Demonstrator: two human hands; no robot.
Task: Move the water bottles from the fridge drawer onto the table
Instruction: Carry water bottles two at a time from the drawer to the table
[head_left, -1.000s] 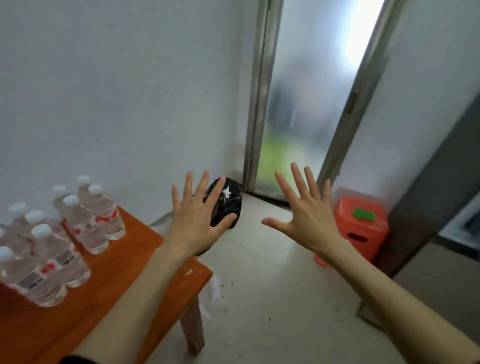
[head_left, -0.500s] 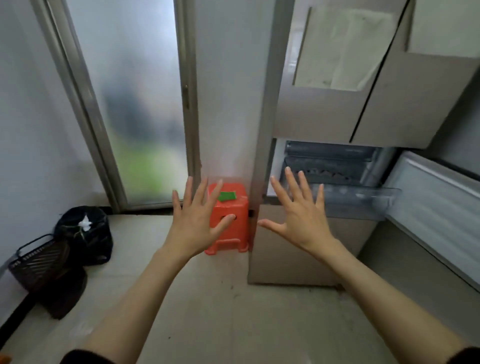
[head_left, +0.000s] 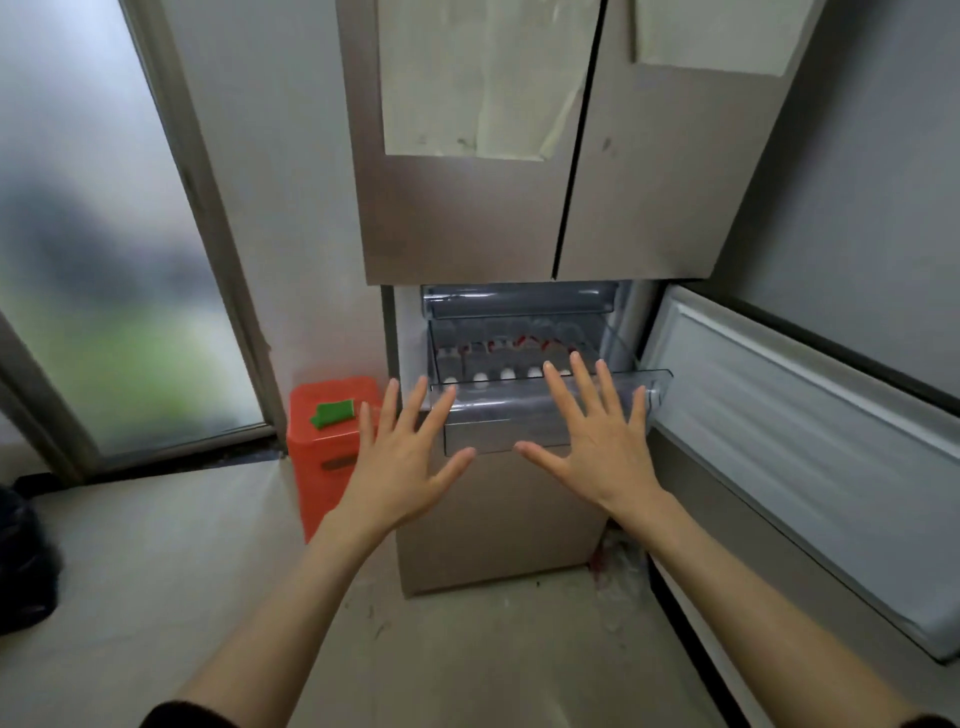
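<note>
1. The fridge (head_left: 467, 208) is standing with its drawer (head_left: 545, 410) pulled out.
2. The bottles (head_left: 506, 364) are lying inside it, caps toward you.
3. You are holding your left hand (head_left: 402, 467) and right hand (head_left: 597, 441) spread and empty; wet plastic risks slipping.

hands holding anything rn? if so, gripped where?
Nothing held. Left hand and right hand are open, fingers spread, in front of the fridge drawer; bottles untouched.

No readable text — bottle labels blurred
</note>
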